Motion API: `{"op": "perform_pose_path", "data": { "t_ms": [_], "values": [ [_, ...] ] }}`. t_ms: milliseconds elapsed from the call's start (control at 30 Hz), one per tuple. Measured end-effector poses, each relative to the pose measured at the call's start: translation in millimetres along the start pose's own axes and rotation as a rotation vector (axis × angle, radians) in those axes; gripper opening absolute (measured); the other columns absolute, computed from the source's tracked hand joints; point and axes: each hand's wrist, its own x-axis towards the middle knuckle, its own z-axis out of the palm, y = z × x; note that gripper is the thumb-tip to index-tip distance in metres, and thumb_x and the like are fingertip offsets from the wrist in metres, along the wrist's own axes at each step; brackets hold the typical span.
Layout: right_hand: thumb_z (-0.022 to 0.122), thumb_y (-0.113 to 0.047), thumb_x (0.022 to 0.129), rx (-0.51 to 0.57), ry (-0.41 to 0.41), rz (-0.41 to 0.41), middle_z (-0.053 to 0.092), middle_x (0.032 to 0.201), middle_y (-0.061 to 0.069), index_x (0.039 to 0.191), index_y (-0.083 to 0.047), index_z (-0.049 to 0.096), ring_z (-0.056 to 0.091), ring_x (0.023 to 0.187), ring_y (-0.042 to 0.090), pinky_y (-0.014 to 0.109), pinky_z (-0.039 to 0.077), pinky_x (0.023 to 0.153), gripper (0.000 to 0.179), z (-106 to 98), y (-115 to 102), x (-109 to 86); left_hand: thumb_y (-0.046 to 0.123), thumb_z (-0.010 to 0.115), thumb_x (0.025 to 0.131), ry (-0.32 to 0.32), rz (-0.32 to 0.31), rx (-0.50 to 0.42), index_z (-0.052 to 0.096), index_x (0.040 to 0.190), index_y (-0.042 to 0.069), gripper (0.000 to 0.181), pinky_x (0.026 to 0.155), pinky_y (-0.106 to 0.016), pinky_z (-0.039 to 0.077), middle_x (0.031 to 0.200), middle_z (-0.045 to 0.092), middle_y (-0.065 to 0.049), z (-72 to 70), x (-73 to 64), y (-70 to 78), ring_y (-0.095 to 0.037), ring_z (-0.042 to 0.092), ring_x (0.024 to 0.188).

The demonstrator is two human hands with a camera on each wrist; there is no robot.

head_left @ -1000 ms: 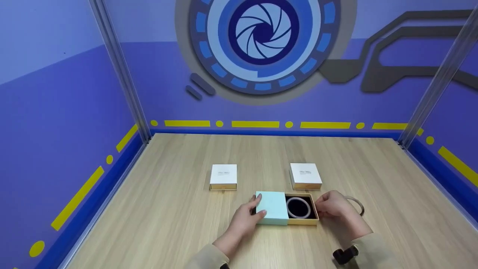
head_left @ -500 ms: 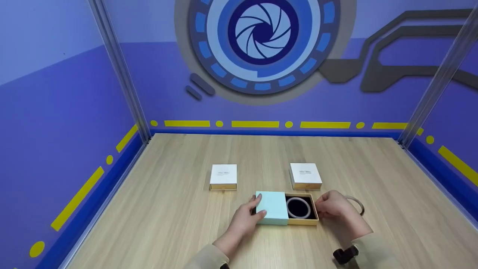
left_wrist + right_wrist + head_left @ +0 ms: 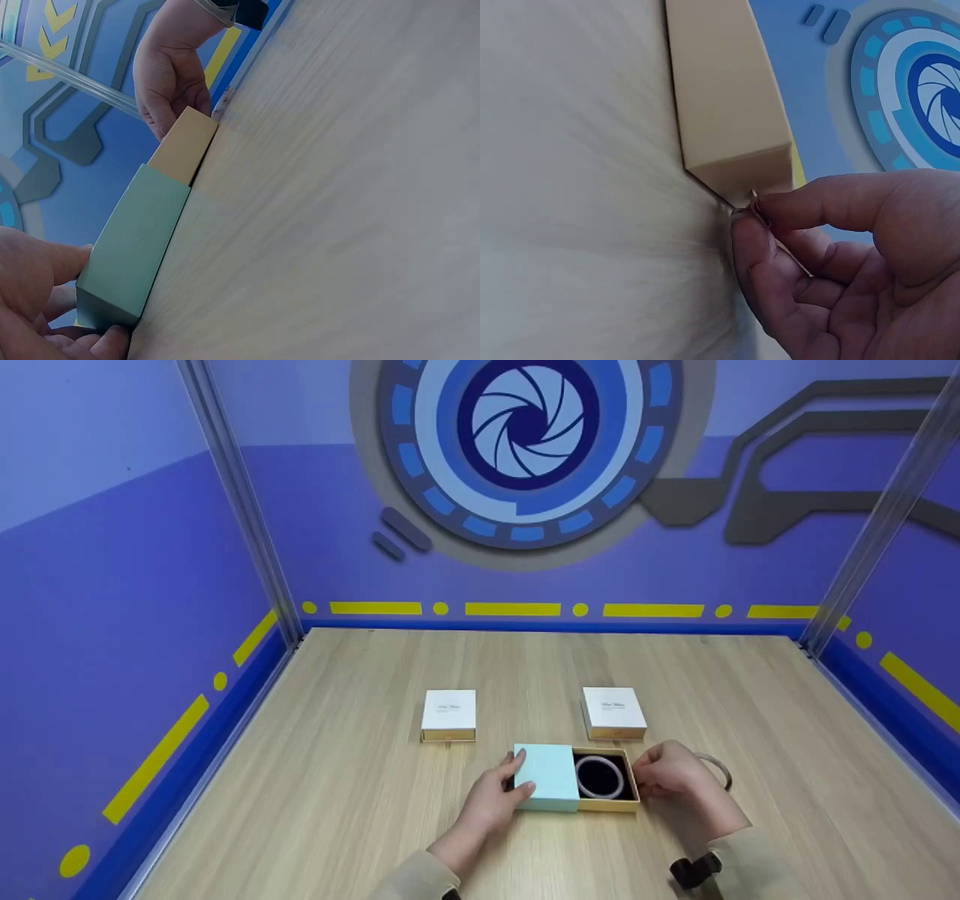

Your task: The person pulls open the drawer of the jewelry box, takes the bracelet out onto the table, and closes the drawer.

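Observation:
On the table lies a drawer-style gift box with a mint-green sleeve (image 3: 546, 776). Its tan drawer (image 3: 609, 805) is slid partway out to the right. Inside the drawer, a pale bangle (image 3: 600, 796) rests on dark lining. My left hand (image 3: 491, 801) grips the closed end of the sleeve, thumb on top. My right hand (image 3: 673, 771) is at the drawer's outer end. In the right wrist view its thumb and finger pinch a small pull tab (image 3: 759, 213) on that end. Behind the right wrist lies another bangle (image 3: 721, 767), partly hidden.
Two small white boxes stand farther back on the wooden table (image 3: 337, 810): a left box (image 3: 449, 712) and a right box (image 3: 613, 711), the latter close behind the drawer. Blue panels (image 3: 525, 577) enclose the table at the back and sides.

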Motion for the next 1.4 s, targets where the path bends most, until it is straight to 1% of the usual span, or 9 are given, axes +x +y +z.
{"op": "perform_pose_path", "data": {
  "t_ms": [167, 400, 500, 667, 800, 933, 1033, 1200, 1400],
  "values": [
    [0.063, 0.007, 0.085, -0.046, 0.048, -0.025, 0.067, 0.065, -0.001, 0.094, 0.015, 0.072, 0.059, 0.058, 0.007, 0.019, 0.048, 0.054, 0.016, 0, -5, -0.8, 0.021, 0.068, 0.099, 0.006, -0.006, -0.003, 0.048, 0.153, 0.009, 0.058, 0.127, -0.057, 0.024, 0.164, 0.034, -0.023, 1.2, -0.4, -0.3, -0.039, 0.03, 0.155],
    [0.069, -0.002, 0.09, -0.203, 0.286, -0.075, 0.074, 0.083, 0.011, 0.092, 0.006, 0.075, 0.062, 0.072, 0.014, 0.024, 0.05, 0.061, 0.01, 5, -21, -4.2, 0.021, 0.068, 0.1, 0.006, -0.006, -0.012, 0.047, 0.154, 0.01, 0.058, 0.127, -0.056, 0.023, 0.165, 0.033, -0.022, 1.3, -1.1, 0.1, -0.039, 0.029, 0.156],
    [0.072, -0.006, 0.091, -0.272, 0.33, -0.118, 0.076, 0.089, 0.013, 0.092, 0.002, 0.076, 0.064, 0.079, 0.017, 0.026, 0.051, 0.064, 0.009, 11, -29, -4.5, 0.021, 0.067, 0.1, -0.003, -0.015, -0.015, 0.047, 0.154, 0.011, 0.059, 0.127, -0.056, 0.022, 0.166, 0.032, -0.021, 0.8, -1.5, 0.9, -0.038, 0.028, 0.156],
    [0.074, -0.004, 0.09, -0.355, 0.327, -0.172, 0.076, 0.087, 0.011, 0.091, 0.0, 0.078, 0.065, 0.078, 0.017, 0.029, 0.054, 0.065, 0.006, 23, -41, -0.1, 0.021, 0.067, 0.1, -0.003, -0.015, -0.024, 0.046, 0.155, 0.011, 0.059, 0.128, -0.057, 0.021, 0.166, 0.031, -0.021, 0.2, -1.7, 0.9, -0.039, 0.027, 0.156],
    [0.076, -0.004, 0.089, -0.48, 0.312, -0.192, 0.076, 0.084, 0.01, 0.087, -0.001, 0.078, 0.064, 0.073, 0.017, 0.036, 0.057, 0.066, 0.004, 29, -47, 5.6, 0.022, 0.067, 0.101, 0.0, -0.007, -0.018, 0.046, 0.154, 0.011, 0.059, 0.127, -0.057, 0.022, 0.166, 0.031, -0.021, 0.4, -1.5, 1.1, -0.04, 0.027, 0.156],
    [0.077, -0.001, 0.087, -0.597, 0.28, -0.224, 0.076, 0.08, 0.009, 0.082, -0.003, 0.079, 0.065, 0.068, 0.016, 0.038, 0.059, 0.064, 0.005, 36, -49, 9.3, 0.023, 0.067, 0.1, -0.003, -0.032, -0.008, 0.046, 0.155, 0.013, 0.059, 0.128, -0.056, 0.021, 0.167, 0.031, -0.019, 0.6, -0.8, 1.6, -0.038, 0.027, 0.156],
    [0.078, 0.001, 0.084, -0.663, 0.269, -0.267, 0.075, 0.077, 0.009, 0.079, -0.003, 0.078, 0.064, 0.066, 0.014, 0.036, 0.058, 0.061, 0.006, 40, -49, 11.4, 0.023, 0.067, 0.1, -0.004, -0.031, -0.002, 0.046, 0.154, 0.011, 0.059, 0.128, -0.057, 0.021, 0.166, 0.032, -0.02, 0.1, -0.3, 0.9, -0.038, 0.027, 0.156],
    [0.077, 0.003, 0.082, -0.743, 0.275, -0.325, 0.074, 0.071, 0.009, 0.074, -0.001, 0.076, 0.056, 0.059, 0.013, 0.033, 0.05, 0.053, 0.01, 47, -47, 13.4, 0.02, 0.068, 0.1, 0.005, 0.017, 0.003, 0.047, 0.153, 0.007, 0.059, 0.126, -0.058, 0.024, 0.164, 0.034, -0.025, -0.3, -0.2, 0.1, -0.042, 0.029, 0.155],
    [0.074, 0.005, 0.085, -0.79, 0.277, -0.337, 0.07, 0.07, 0.009, 0.074, 0.001, 0.071, 0.053, 0.059, 0.013, 0.033, 0.049, 0.052, 0.012, 50, -47, 14.9, 0.021, 0.067, 0.101, 0.007, 0.023, 0.01, 0.047, 0.154, 0.008, 0.058, 0.126, -0.058, 0.025, 0.164, 0.033, -0.024, 0.2, -1.3, -0.5, -0.041, 0.03, 0.155]
  ]
}}
